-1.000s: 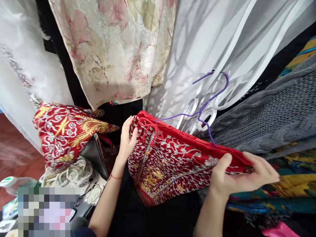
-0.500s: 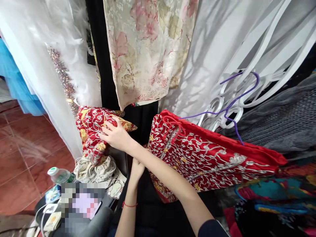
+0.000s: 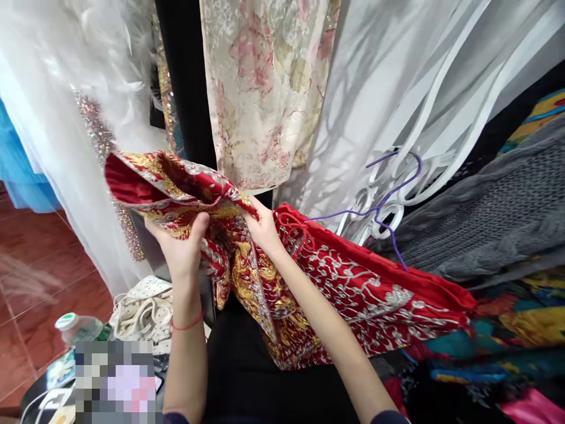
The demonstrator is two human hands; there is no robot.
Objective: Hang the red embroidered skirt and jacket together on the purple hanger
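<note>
A red garment (image 3: 260, 282) with gold and silver embroidery lies across my lap. Its wide, sleeve-like end (image 3: 132, 182) is lifted to the left, with the red lining showing in the opening. My left hand (image 3: 180, 247) supports this end from below, thumb on the near side and fingers hidden behind the cloth. Farther right, my right hand (image 3: 263, 229) pinches the upper edge of the same garment. Beside my right forearm, a red skirt-like piece (image 3: 362, 288) with silver vine embroidery and a red tie hangs at a tilt, a purple hanger (image 3: 378, 207) at its waistband.
Cream floral cloth (image 3: 269, 94) hangs ahead, with white tulle (image 3: 48, 112) to the left. A white scrolled metal frame (image 3: 441, 147) stands on the right. Lower left are a bottle (image 3: 79, 328), a dotted cream cloth (image 3: 148, 312) and a blurred-out patch. Grey knitwear (image 3: 489, 200) is piled at right.
My arms were crossed and are now apart. The red garment's left end has been raised and opened out. My right hand moved right, while my left hand came up on the left.
</note>
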